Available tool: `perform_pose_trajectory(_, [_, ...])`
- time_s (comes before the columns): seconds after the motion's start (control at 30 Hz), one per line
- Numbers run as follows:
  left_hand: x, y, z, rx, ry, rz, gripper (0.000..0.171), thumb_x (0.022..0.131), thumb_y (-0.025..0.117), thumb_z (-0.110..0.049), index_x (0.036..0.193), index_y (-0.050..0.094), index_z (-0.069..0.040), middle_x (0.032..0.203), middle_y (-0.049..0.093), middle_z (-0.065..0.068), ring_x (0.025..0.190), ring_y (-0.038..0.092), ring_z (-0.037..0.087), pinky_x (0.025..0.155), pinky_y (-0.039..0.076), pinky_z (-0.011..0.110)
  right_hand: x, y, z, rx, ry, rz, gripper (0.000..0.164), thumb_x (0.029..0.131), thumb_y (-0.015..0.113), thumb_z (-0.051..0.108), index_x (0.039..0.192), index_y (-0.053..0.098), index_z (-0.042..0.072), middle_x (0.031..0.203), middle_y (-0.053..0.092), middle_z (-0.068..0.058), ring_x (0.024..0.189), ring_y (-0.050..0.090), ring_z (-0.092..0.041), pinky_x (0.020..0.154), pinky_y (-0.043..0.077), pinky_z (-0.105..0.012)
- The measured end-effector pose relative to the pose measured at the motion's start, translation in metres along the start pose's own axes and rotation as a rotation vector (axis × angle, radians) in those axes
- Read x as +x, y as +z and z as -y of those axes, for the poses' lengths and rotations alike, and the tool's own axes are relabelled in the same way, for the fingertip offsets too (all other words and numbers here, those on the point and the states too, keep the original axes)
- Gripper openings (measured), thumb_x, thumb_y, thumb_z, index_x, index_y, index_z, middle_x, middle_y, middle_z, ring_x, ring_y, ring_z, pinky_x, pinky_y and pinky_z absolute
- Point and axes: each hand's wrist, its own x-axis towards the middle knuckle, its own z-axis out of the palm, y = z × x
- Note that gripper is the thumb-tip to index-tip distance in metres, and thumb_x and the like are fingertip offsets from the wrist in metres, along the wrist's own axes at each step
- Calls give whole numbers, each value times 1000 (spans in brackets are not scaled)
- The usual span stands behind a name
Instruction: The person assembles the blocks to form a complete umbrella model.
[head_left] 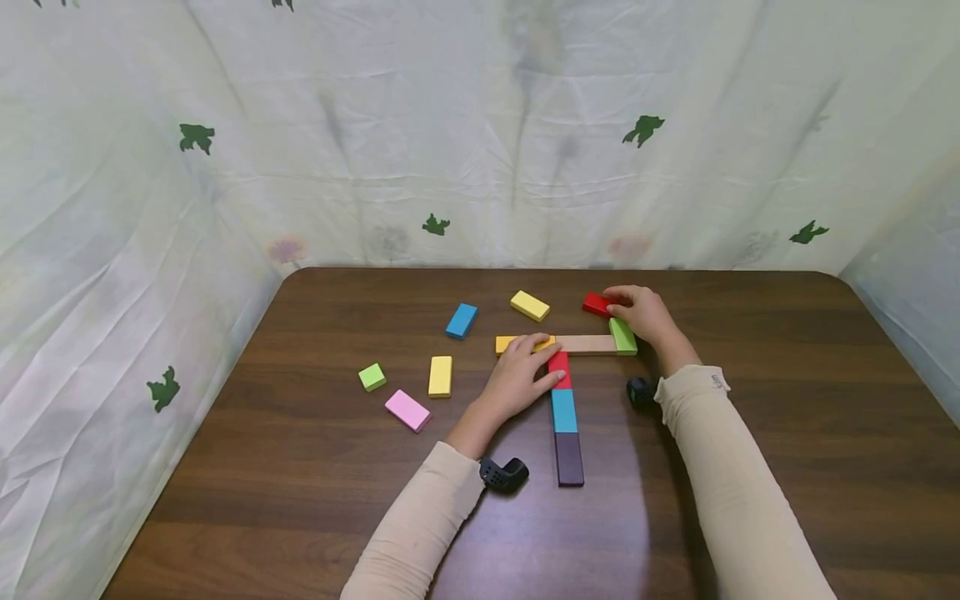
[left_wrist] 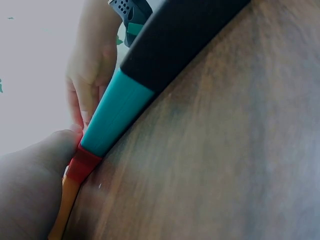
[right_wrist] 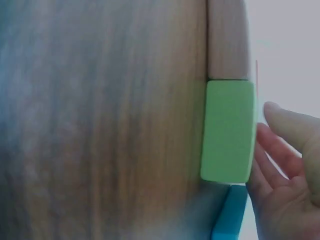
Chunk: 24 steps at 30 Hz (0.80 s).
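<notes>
My left hand [head_left: 522, 372] lies over the blocks in the middle of the table. Its fingers rest on an orange block [head_left: 504, 344] and its thumb touches a red block [head_left: 557, 364]. Toward the back, my right hand [head_left: 643, 315] holds the right end of a dark red block [head_left: 596, 304] with thumb and fingers. In the right wrist view, a green block [right_wrist: 228, 131] hides much of this contact. That green block meets the end of a plain wood block [head_left: 587, 344], which continues the orange row. Below the red block, a blue block [head_left: 564, 411] and a dark purple block [head_left: 569, 459] form a column.
Loose on the table are a blue block [head_left: 461, 321], two yellow blocks [head_left: 530, 305], a pink block [head_left: 408, 410] and a small green block [head_left: 372, 377]. Another blue block [right_wrist: 231, 215] shows near my right hand. A printed cloth [head_left: 480, 150] hangs behind the table [head_left: 247, 467].
</notes>
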Motion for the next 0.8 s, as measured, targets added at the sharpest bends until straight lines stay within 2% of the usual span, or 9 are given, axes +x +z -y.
perform_pose_trajectory(0.3, [0,1,0,-6,4,-9,49,89,50,-43,131,49,-17,133,39,6,121,32,23,98,29,37,-10,-10,3,78,-61,-65,48,91,55,17,134,39,2,133,39,-19,119,38,-36,93,35,-48])
perform_pose_trajectory(0.53, [-1,0,1,-9,12,-19,49,89,51,-42,130,50,-16,132,40,7,121,32,24,98,28,38,-21,-14,1,122,-63,-144,55,89,57,21,137,34,5,137,34,-17,123,32,-35,95,31,-49])
perform_pose_trajectory(0.8, [0,0,0,-6,14,-19,48,89,51,-42,130,50,-16,132,41,7,120,33,23,98,29,38,-28,-12,-12,132,-60,-202,61,88,59,24,138,32,5,139,32,-16,126,28,-34,98,27,-49])
